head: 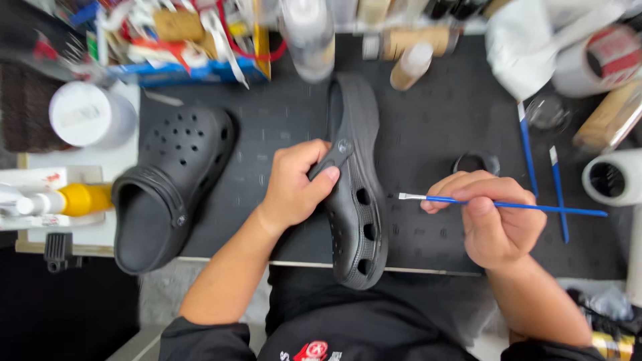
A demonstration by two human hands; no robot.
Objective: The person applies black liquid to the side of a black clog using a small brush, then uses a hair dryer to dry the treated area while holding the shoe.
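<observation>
Seen from above, my left hand (294, 184) is wrapped around a black foam clog (358, 200) that stands tipped on its side in the middle of the dark bench (428, 120), toe end far from me and heel end hanging over the near edge toward my lap. My thumb presses on the clog's heel strap near its rivet, and my fingers curl around the upper rim. My right hand (491, 217) is closed in a pencil-like pinch on a thin blue-handled paintbrush (498, 204); its pale bristle tip points left and sits just beside the clog's side wall, not clearly touching it. The clog looks light and rubbery, likely to flex if squeezed hard, with a matte surface that should not slip; I judge the thick rim by the strap the firmest place to hold, since the vented side wall would give. The matching clog (167, 187) rests sole-down to the left, well apart. Two more blue brushes (528, 150) lie to the right, a small round dark dish (475, 162) sits just beyond my right hand, and bottles and tape rolls crowd the far edge, blurred.
</observation>
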